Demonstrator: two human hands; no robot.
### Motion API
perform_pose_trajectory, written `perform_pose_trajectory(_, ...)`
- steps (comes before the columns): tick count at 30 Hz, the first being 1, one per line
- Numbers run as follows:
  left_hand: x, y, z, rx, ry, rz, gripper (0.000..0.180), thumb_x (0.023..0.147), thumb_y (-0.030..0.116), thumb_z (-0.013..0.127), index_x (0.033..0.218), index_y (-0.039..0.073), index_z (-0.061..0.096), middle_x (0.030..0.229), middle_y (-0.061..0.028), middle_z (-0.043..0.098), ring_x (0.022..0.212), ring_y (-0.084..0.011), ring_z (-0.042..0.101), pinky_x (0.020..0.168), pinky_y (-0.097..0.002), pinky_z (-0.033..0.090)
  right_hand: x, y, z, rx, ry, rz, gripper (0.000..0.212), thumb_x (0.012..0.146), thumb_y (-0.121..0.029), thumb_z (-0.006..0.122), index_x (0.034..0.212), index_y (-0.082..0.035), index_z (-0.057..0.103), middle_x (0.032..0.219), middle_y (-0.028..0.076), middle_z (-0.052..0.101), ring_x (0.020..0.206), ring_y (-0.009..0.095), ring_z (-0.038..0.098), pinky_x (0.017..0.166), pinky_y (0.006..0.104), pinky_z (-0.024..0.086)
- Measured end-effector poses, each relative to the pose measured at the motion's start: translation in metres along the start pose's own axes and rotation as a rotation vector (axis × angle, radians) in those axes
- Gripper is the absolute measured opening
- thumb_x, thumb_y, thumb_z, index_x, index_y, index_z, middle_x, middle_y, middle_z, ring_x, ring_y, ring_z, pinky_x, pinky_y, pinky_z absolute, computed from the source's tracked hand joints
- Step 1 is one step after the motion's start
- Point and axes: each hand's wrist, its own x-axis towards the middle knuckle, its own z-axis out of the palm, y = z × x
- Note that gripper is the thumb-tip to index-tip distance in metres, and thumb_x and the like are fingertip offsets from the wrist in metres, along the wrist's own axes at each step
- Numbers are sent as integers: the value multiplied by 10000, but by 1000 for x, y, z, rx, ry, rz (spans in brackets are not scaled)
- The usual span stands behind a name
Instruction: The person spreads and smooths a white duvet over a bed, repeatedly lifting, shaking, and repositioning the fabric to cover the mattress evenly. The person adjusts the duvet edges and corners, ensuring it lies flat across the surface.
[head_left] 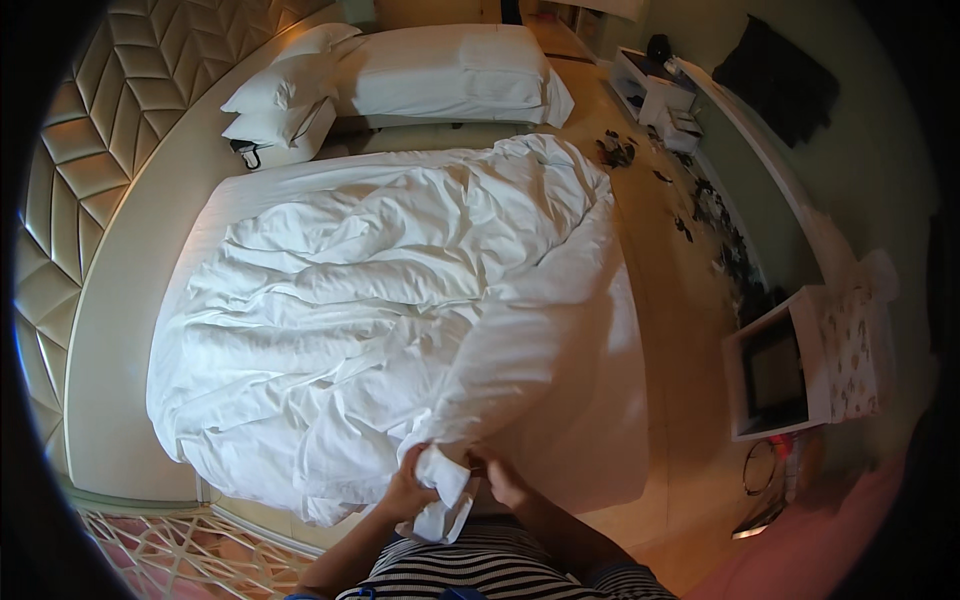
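A crumpled white duvet (pixel 340 270) covers most of the bed. My left hand (pixel 407 488) is closed round a bunched corner of it at the near edge, and a fold of cloth hangs down in front of my body. Just to the right, my right hand (pixel 500 480) has its fingers curled at the same bunch of duvet, gripping its edge; the fingertips are in shadow. Under the duvet, a smooth white sheet (pixel 595 430) shows along the right side of the mattress.
A second bed (pixel 440 75) with white pillows (pixel 290 85) stands beyond, against a padded headboard wall (pixel 115 110). Dark items (pixel 617 150) lie scattered on the floor at right. A white cabinet (pixel 735 390) stands at right, near a long wall shelf (pixel 770 160). A lattice screen (pixel 190 550) is at lower left.
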Motion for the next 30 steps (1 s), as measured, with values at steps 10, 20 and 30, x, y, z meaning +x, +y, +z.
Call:
perform_pose_trajectory(10, 1, 38, 13, -238, -404, -95, 696, 616, -61, 573, 1222, 64, 254, 1214, -40, 337, 813, -103, 489, 687, -216, 412, 94, -43, -71, 425, 43, -191, 479, 824, -428, 350, 1096, -45, 445, 959, 71, 526, 852, 197, 512, 741, 302, 419)
perform_pose_trajectory(20, -16, 77, -83, -445, 149, 374, 730, 514, 66, 741, 1126, 45, 346, 1117, -79, 380, 1044, -156, 362, 879, -276, 282, 307, -175, 5, -518, 345, -663, 205, 648, -168, 575, 674, 36, 581, 630, 65, 570, 555, 139, 519, 488, 280, 421)
perform_pose_trajectory(30, -105, -8, -204, -409, 1168, 187, 625, 560, 62, 625, 1116, 25, 341, 1049, -109, 416, 968, -195, 412, 842, -305, 325, 237, -32, 421, -1456, -827, -347, 392, 635, -138, 537, 984, 30, 478, 935, 249, 490, 889, 307, 485, 764, 353, 384)
